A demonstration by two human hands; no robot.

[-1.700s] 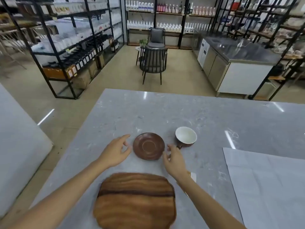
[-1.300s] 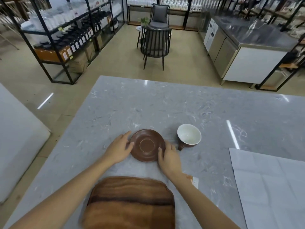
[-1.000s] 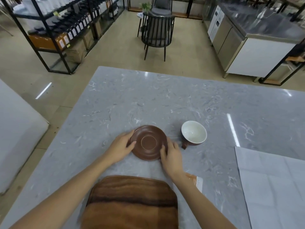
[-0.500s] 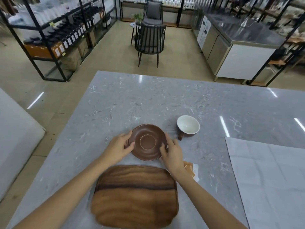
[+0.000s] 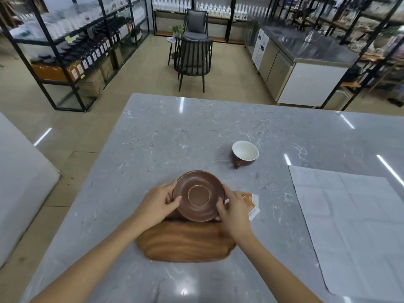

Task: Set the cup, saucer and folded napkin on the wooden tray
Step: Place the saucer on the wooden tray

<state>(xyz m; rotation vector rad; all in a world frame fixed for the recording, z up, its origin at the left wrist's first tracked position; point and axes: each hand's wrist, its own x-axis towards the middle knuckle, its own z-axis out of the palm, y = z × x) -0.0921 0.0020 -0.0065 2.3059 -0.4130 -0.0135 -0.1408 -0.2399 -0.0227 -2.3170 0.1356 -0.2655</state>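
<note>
None of three items set down yet: round brown glazed saucer (image 5: 199,195) held between left hand (image 5: 160,202) and right hand (image 5: 232,209), fingers curled on opposite rims, carried above far edge of oval wooden tray (image 5: 185,241). Brown cup with white inside (image 5: 245,154) waiting on grey marble table (image 5: 196,127), well apart. Folded napkin unclear, perhaps orange-and-white packet (image 5: 252,204) beside right hand. Half a second ago saucer lay beyond tray; now lifted and brought toward it.
</note>
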